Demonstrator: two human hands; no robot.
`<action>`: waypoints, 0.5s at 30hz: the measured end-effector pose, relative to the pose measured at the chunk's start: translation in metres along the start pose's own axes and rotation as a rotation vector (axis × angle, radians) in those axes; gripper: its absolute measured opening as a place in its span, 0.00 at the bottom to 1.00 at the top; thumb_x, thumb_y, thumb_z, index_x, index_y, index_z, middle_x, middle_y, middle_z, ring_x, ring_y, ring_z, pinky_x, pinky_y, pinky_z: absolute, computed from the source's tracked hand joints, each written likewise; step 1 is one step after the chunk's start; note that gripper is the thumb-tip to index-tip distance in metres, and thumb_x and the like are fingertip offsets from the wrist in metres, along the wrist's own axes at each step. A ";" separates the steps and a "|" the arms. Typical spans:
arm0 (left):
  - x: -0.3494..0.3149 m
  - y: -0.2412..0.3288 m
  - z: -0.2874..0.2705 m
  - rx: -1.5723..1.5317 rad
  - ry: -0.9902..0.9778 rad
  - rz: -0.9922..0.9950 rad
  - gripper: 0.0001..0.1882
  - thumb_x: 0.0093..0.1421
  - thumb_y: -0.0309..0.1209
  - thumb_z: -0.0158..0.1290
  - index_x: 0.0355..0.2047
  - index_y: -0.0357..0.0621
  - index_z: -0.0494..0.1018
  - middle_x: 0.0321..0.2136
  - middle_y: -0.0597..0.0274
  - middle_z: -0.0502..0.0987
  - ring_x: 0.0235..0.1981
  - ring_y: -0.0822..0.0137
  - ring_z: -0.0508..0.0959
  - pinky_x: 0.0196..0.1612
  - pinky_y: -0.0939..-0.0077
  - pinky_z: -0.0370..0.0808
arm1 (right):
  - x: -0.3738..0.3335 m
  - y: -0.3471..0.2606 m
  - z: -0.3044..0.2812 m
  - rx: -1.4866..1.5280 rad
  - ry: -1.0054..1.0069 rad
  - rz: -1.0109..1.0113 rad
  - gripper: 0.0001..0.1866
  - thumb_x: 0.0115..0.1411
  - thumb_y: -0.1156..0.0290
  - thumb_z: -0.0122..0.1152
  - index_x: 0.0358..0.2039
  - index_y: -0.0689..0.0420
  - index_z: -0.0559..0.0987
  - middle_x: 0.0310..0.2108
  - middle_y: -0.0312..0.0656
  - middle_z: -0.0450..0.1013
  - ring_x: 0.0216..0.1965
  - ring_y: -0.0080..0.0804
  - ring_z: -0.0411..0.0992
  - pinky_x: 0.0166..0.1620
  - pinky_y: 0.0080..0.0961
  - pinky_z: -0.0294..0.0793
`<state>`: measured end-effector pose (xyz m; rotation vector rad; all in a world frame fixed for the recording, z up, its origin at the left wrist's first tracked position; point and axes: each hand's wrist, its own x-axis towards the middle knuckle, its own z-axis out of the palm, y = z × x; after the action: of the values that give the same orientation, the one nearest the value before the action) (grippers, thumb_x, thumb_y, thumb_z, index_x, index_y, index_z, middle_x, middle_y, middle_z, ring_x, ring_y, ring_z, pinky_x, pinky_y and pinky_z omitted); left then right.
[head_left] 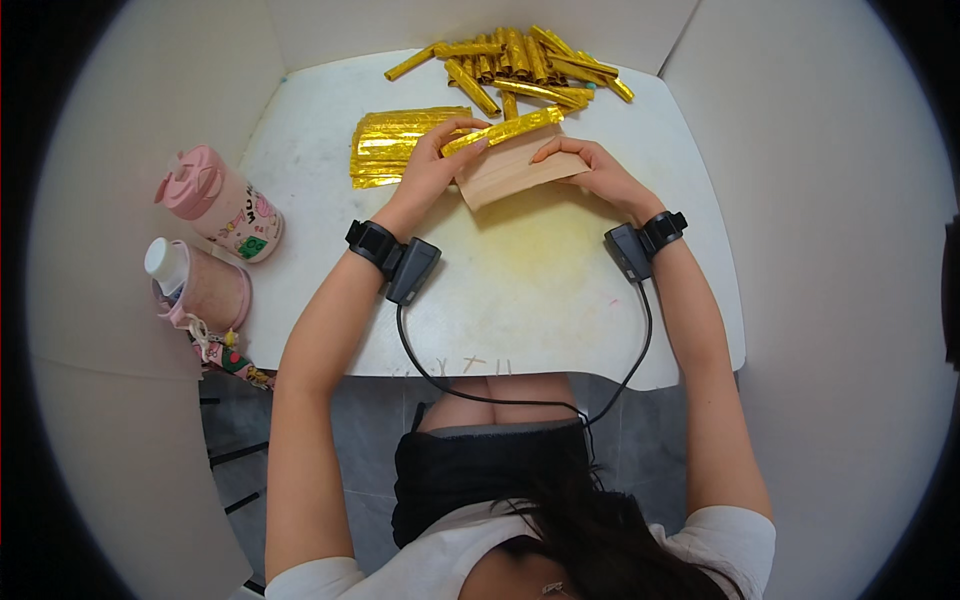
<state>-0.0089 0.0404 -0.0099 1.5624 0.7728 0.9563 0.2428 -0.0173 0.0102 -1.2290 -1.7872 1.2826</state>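
A: Which step is in hand?
B: By appearances, 1 sheet (512,182) is being rolled or folded at its far edge. A pale tan face is shown toward the wearer, and a gold band (517,127) is formed along the top.

A: Where is the sheet held?
B: Over the middle of the bench (480,290), between the 2 hands, just in front of the pile of gold tubes (520,58). Whether it is touched by the bench beneath cannot be told.

A: And the hands?
B: The left end of the band is gripped by the left hand (436,158), with the thumb laid on the near side. The right side of the sheet is held by the right hand (598,172), with fingers bent over the tan face; how tightly it is pinched cannot be told.

A: What is called for next?
B: Probably, the band is to be kept straight and turned evenly toward the near edge, with both ends matched. If 1 end is pulled ahead, a skewed roll could be made.

A: Is more material seen?
B: A gold stack (380,152) is placed beside the left hand.
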 end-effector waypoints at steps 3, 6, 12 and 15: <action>0.006 -0.010 -0.004 -0.061 -0.061 0.030 0.13 0.61 0.31 0.56 0.46 0.44 0.74 0.40 0.66 0.78 0.41 0.79 0.75 0.42 0.82 0.73 | 0.004 0.008 0.002 0.058 0.051 -0.019 0.12 0.55 0.80 0.58 0.41 0.58 0.78 0.38 0.32 0.74 0.41 0.17 0.70 0.47 0.16 0.69; 0.007 -0.017 -0.003 -0.060 -0.114 0.103 0.12 0.61 0.31 0.57 0.44 0.42 0.74 0.40 0.65 0.79 0.41 0.78 0.76 0.45 0.82 0.73 | 0.005 0.013 0.001 0.050 0.104 -0.041 0.11 0.56 0.76 0.58 0.40 0.61 0.79 0.36 0.34 0.76 0.39 0.18 0.71 0.44 0.17 0.70; 0.005 -0.021 -0.002 -0.036 -0.175 0.020 0.12 0.60 0.31 0.58 0.42 0.39 0.76 0.39 0.65 0.79 0.38 0.78 0.77 0.46 0.82 0.73 | 0.009 0.019 0.002 0.110 0.175 0.053 0.12 0.56 0.72 0.63 0.41 0.62 0.80 0.34 0.34 0.77 0.37 0.18 0.72 0.42 0.17 0.70; 0.004 -0.017 -0.001 0.028 -0.142 0.007 0.12 0.60 0.30 0.58 0.42 0.38 0.77 0.38 0.66 0.80 0.37 0.79 0.77 0.43 0.84 0.74 | 0.011 0.017 0.005 0.132 0.238 0.074 0.14 0.55 0.69 0.66 0.41 0.60 0.80 0.34 0.34 0.77 0.35 0.17 0.71 0.40 0.17 0.70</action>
<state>-0.0072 0.0478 -0.0260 1.6394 0.6838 0.8326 0.2397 -0.0074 -0.0085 -1.3230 -1.4781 1.2175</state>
